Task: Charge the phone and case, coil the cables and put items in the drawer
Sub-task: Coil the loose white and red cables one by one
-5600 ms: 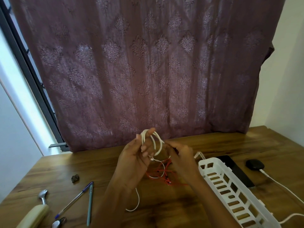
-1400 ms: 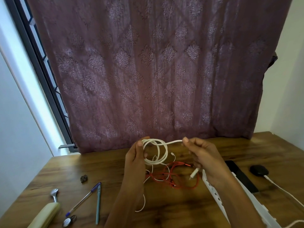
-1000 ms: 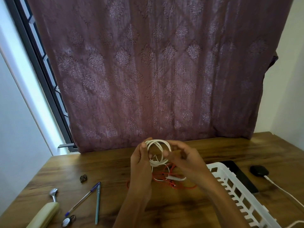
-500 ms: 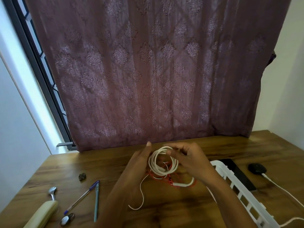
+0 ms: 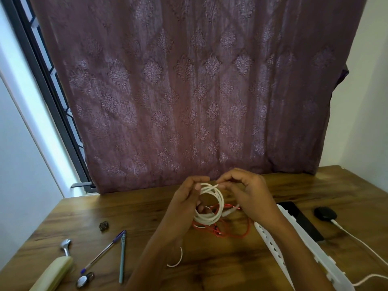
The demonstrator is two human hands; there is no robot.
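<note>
fingers (image 5: 197, 186) of left hand (image 5: 184, 201) and right hand (image 5: 252, 197) are pinched on the nearly coiled white cable (image 5: 219, 204); the red cable (image 5: 241, 234) is seen tangled, yet to be coiled.

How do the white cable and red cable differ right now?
The white cable is thicker and coiled; the red cable is thin and loosely tangled. The left hand and right hand hold the white cable; the red cable lies on the table. Both are flexible cords.
</note>
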